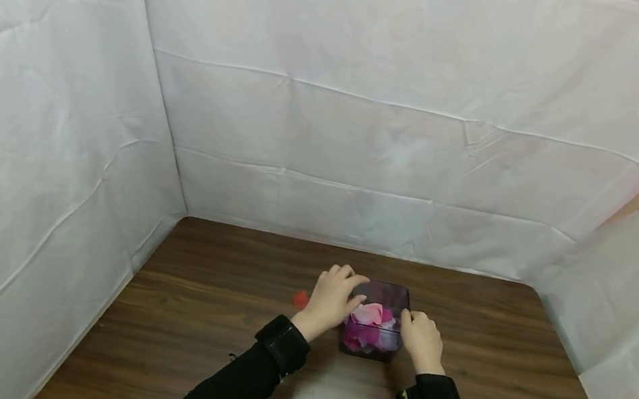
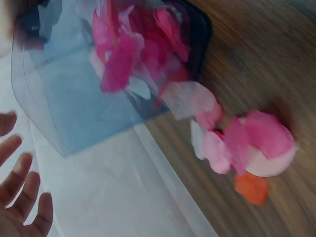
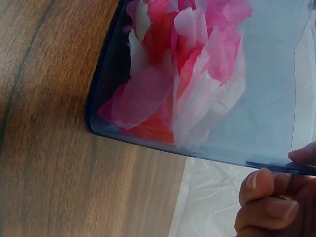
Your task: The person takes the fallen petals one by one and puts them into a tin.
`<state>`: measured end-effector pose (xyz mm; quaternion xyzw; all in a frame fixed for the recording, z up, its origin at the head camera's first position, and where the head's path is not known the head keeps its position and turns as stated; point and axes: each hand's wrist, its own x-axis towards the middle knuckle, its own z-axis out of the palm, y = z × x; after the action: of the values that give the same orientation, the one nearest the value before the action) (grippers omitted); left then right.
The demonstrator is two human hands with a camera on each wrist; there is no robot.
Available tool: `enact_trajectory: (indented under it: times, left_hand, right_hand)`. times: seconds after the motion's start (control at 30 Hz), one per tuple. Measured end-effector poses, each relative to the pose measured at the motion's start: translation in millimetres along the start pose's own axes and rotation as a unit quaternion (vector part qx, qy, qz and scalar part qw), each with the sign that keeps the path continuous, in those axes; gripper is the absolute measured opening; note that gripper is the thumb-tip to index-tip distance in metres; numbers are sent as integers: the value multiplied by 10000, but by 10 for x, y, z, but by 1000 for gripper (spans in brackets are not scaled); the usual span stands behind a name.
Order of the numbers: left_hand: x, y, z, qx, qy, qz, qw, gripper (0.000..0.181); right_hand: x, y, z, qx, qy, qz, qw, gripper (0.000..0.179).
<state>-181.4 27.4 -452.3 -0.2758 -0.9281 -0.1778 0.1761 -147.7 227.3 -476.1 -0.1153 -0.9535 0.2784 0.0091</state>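
A clear, dark-tinted plastic box (image 1: 395,294) stands upright on the table, with pink, red and white fabric-like petals (image 3: 163,79) heaped at its bottom. On the box's right side, my right hand (image 1: 421,340) pinches the upper rim between thumb and fingers. My left hand (image 1: 331,299) hovers at the left side, fingers spread and holding nothing. Outside the box on the left lies a small cluster of loose petals (image 2: 261,143), mostly pink, with an orange petal (image 2: 252,187) at its edge. In the head view, my left hand hides most of that cluster.
The wooden table (image 1: 186,317) has a dark brown grain. White cloth (image 1: 335,133) hangs behind it and along both sides. Black bands (image 1: 282,344) wrap both wrists.
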Motion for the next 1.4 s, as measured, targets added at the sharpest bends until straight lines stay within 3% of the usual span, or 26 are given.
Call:
enact_trajectory:
  times: [0.1,0.2,0.4,0.53,0.63,0.83,1.0,1.13,1.23,1.4]
  left_hand:
    - [-76,-155,6,-255,141,-357,9989,28]
    - [-200,-334,78,-321,80,-583,9978,19]
    - [-575,-612,353,-91,-614,-645,9960,21]
    - [-784,-664,534,-24,-1138,-632,9915,26]
    - [-858,-642,623,68,-1187,-667,9907,27]
    - [-856,-568,682,556,-662,-757,9934,19]
    - [-771,-519,651,896,-776,-689,9906,6]
    - [-688,-547,587,721,-847,-669,9915,16]
    - [-634,-601,517,548,-643,-696,9940,18]
    - [-528,-645,341,-279,-351,-778,9960,19]
  right_hand:
    - [7,9,6,1,-53,14,10000,43]
    - [8,18,7,-9,-98,53,9999,44]
    - [7,30,-17,-30,-74,14,10000,44]
    - [-11,40,-42,-28,-32,-19,10000,42]
    - [-24,41,-43,-48,-24,-41,10000,41]
    - [3,22,-7,-44,18,-63,10000,41]
    - [33,-5,-2,-23,119,-62,9999,41]
    - [35,-8,-5,-18,145,-50,9999,41]
    - [30,-3,5,-19,118,-49,9999,42]
    - [31,-6,16,-18,129,-25,9999,42]
